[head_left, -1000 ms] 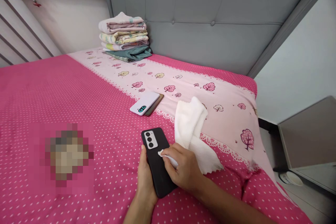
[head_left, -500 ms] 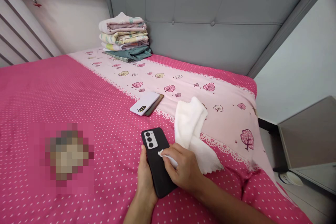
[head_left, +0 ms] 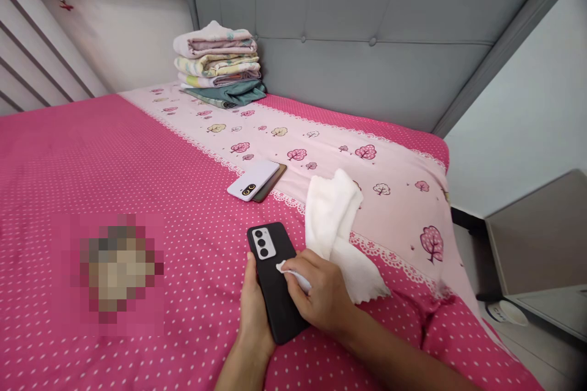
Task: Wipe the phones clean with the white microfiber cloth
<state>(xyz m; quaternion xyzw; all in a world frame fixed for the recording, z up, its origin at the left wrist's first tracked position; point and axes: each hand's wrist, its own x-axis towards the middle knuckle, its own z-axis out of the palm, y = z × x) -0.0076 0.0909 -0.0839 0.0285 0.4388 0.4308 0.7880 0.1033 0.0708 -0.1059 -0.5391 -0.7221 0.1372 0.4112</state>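
A black smartphone [head_left: 276, 293] lies back side up in my left hand [head_left: 254, 311], whose thumb runs along its left edge. Its pale camera block with several round lenses faces up. My right hand [head_left: 321, 290] is closed around a small wad of white wipe [head_left: 298, 279], held against the middle of the phone's back; most of the wad is hidden by the fingers. Just beyond the right hand, a white cloth [head_left: 328, 211] lies crumpled on the bed. Farther off, a lilac phone [head_left: 257, 178] rests partly on top of a darker phone [head_left: 271, 186].
The bed has a pink dotted cover [head_left: 114, 177] with a tree-print band. A stack of folded bedding [head_left: 215, 67] stands against the grey headboard [head_left: 343, 73]. At right, a cabinet [head_left: 541, 232] stands beside the bed, with a round white item [head_left: 509, 313] on the floor. A patch at left is pixelated.
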